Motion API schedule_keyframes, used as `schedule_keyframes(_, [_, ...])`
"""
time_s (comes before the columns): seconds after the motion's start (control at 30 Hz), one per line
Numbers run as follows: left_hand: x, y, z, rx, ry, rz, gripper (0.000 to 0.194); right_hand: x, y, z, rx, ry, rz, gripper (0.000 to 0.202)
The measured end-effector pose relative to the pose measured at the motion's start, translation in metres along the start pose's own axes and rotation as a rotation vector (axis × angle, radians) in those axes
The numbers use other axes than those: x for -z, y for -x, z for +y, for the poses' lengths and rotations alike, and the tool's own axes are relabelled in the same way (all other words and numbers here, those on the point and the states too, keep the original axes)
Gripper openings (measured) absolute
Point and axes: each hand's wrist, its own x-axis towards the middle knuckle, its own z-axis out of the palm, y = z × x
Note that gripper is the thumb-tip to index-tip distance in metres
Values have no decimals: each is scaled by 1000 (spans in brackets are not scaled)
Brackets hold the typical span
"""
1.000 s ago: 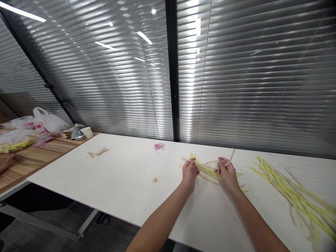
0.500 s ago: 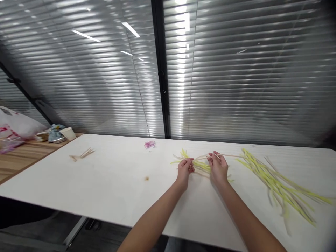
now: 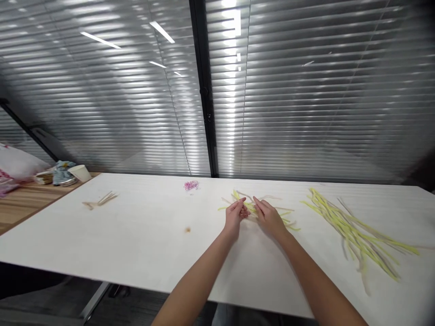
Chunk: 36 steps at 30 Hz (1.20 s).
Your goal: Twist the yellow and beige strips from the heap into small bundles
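Note:
On the white table (image 3: 142, 244), my left hand (image 3: 235, 214) is closed with its fingertips pinched around a thin brownish strand (image 3: 245, 194). Close beside it on the right, my right hand (image 3: 268, 214) is closed too, thumb and forefinger together at the strand's other side; the fingers hide what they grip. Beneath and behind both hands lies a small spread of yellow and beige strips (image 3: 288, 222), partly covered by them. Further right, a larger loose bundle of yellow and beige strips (image 3: 350, 226) lies slanting across the table.
Several short beige sticks (image 3: 107, 198) lie at the left of the table. A pink-purple patch (image 3: 191, 185) is near the back edge, and a brown spot (image 3: 187, 230) nearer. A white cup (image 3: 80, 173), blue cloth (image 3: 63, 172) and plastic bag (image 3: 18, 163) stand on the wooden surface.
My right hand has moved left, close to my left hand, and turned palm down. The long strand that stretched right towards the large bundle no longer shows there. The view has shifted slightly.

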Motion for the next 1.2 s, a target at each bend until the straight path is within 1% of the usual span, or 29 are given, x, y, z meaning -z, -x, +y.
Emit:
schedule_keyframes(0.07, [0, 1, 1, 8, -8, -8, 45, -1, 2, -4, 39, 58, -56, 47])
schedule_keyframes(0.13, [0, 1, 3, 6, -9, -11, 44, 0, 3, -7, 74, 98, -80, 47])
schedule_keyframes(0.33, [0, 2, 6, -16, 0, -10, 42, 5, 2, -11, 193, 242, -95, 53])
schedule_keyframes(0.5, [-1, 2, 7, -59, 12, 28, 41, 7, 1, -12, 205, 296, -106, 54])
schedule_keyframes(0.6, [0, 0, 7, -78, 16, 56, 42, 7, 0, -9, 156, 217, -105, 50])
schedule_keyframes(0.73, [3, -3, 8, -95, 23, 77, 41, 6, 0, -6, 64, -33, -124, 48])
schedule_keyframes(0.87, [5, -4, 9, -126, 40, 92, 35, 8, 0, -9, 9, -207, -105, 45])
schedule_keyframes(0.93, [5, -5, 9, -134, 49, 91, 34, 9, 0, -12, -5, -255, -127, 45])
schedule_keyframes(1.07, [4, -4, 10, -143, 68, 91, 33, 12, -1, -17, -22, -260, -173, 44])
schedule_keyframes(1.2, [4, -4, 9, -155, 83, 118, 34, 10, -1, -16, 19, -142, -240, 39])
